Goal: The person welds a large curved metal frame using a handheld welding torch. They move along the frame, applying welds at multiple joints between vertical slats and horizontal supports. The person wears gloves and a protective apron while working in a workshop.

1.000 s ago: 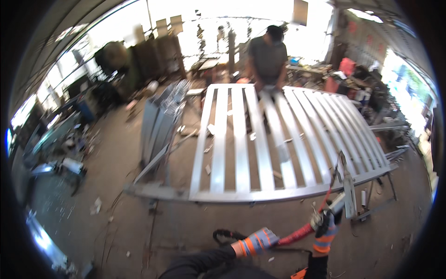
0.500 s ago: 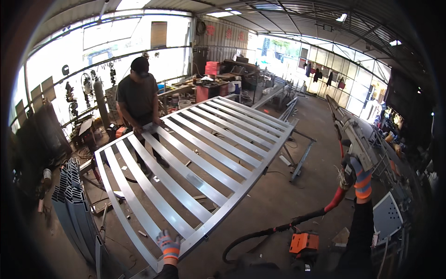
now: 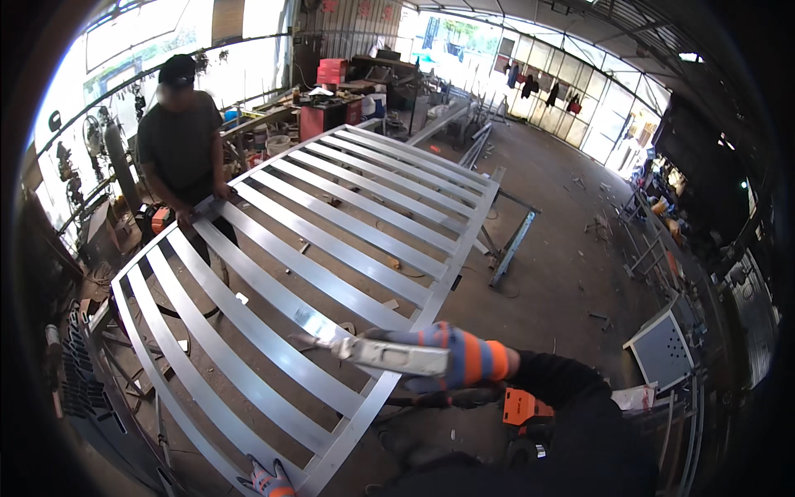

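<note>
A large silvery metal frame with several parallel slats [image 3: 352, 432] lies flat at working height in front of me. My right hand [image 3: 460, 356], in a grey glove with orange bands, is closed around a grey, boxy welding gun [image 3: 399, 358]. The gun's nozzle points left, above the slats near the right-hand rail. At the frame's near corner my left hand [image 3: 268, 479], gloved alike, touches the metal with its fingers spread. Across the frame a co-worker [image 3: 178, 145] stands with both hands at the far rail.
An orange machine [image 3: 522, 407] sits on the floor by my right arm. Metal tubes [image 3: 87, 369] are stacked at the left. A blue trestle leg [image 3: 515, 248] juts out beyond the frame's right side. A perforated panel [image 3: 660, 352] leans at the right; red boxes [image 3: 331, 71] stand farther back.
My right hand has swung the welding gun from the far right to over the frame. My view has shifted, so the frame and co-worker appear farther left. My left hand remains at the near corner.
</note>
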A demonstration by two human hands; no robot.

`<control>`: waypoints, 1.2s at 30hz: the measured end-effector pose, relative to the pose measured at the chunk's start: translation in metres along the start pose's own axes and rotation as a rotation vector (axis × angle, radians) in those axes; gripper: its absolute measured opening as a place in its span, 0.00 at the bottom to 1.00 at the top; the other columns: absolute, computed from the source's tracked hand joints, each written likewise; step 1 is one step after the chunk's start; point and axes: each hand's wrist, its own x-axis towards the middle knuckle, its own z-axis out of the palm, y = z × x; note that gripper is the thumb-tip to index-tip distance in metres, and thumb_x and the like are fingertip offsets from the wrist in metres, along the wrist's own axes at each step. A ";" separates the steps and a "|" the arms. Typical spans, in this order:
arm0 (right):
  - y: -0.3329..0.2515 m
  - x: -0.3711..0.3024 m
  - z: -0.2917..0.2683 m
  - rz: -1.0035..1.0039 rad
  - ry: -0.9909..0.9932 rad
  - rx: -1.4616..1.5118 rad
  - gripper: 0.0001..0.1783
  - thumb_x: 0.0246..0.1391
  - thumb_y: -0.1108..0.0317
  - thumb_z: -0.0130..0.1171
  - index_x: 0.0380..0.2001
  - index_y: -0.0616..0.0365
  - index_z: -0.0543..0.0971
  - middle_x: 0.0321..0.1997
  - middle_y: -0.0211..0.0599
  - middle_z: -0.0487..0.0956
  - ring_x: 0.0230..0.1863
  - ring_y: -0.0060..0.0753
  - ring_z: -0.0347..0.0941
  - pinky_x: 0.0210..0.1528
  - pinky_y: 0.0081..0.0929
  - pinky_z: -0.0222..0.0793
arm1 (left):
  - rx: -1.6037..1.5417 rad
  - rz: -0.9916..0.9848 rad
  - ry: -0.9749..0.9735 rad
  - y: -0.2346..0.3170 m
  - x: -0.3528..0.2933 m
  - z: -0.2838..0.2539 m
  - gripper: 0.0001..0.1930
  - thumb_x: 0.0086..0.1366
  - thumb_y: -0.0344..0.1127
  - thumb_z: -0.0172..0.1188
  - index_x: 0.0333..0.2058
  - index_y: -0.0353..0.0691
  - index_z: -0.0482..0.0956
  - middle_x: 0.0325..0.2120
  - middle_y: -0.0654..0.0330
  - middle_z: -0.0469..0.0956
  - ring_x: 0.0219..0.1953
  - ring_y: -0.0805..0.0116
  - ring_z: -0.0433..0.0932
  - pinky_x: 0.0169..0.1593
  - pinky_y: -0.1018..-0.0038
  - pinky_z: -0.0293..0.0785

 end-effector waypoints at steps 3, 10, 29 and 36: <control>0.071 0.060 0.047 0.114 -0.115 0.132 0.47 0.67 0.63 0.83 0.86 0.56 0.75 0.64 0.46 0.94 0.59 0.40 0.92 0.63 0.39 0.87 | -0.074 -0.007 -0.039 0.017 0.019 0.003 0.48 0.69 0.44 0.81 0.83 0.31 0.73 0.68 0.37 0.87 0.71 0.34 0.83 0.82 0.49 0.74; 0.145 0.190 0.087 0.061 -0.217 0.239 0.50 0.57 0.74 0.80 0.84 0.57 0.77 0.55 0.34 0.96 0.44 0.27 0.92 0.50 0.31 0.86 | 0.385 -0.055 -0.295 0.055 0.042 0.011 0.57 0.77 0.73 0.66 0.88 0.37 0.64 0.59 0.46 0.92 0.67 0.46 0.85 0.91 0.25 0.27; 0.089 0.175 0.169 -0.060 -0.237 0.054 0.38 0.61 0.65 0.87 0.72 0.61 0.85 0.49 0.41 0.95 0.44 0.45 0.93 0.47 0.40 0.85 | 0.274 0.082 -0.104 0.029 0.034 0.004 0.58 0.75 0.79 0.62 0.88 0.39 0.66 0.60 0.50 0.92 0.67 0.48 0.85 0.89 0.21 0.33; 0.040 0.152 0.182 0.001 -0.111 0.283 0.44 0.64 0.60 0.85 0.80 0.58 0.80 0.50 0.50 0.94 0.50 0.58 0.94 0.50 0.42 0.88 | 0.439 0.064 -0.126 0.035 0.027 0.007 0.59 0.76 0.82 0.57 0.90 0.42 0.63 0.65 0.48 0.91 0.75 0.45 0.82 0.89 0.22 0.31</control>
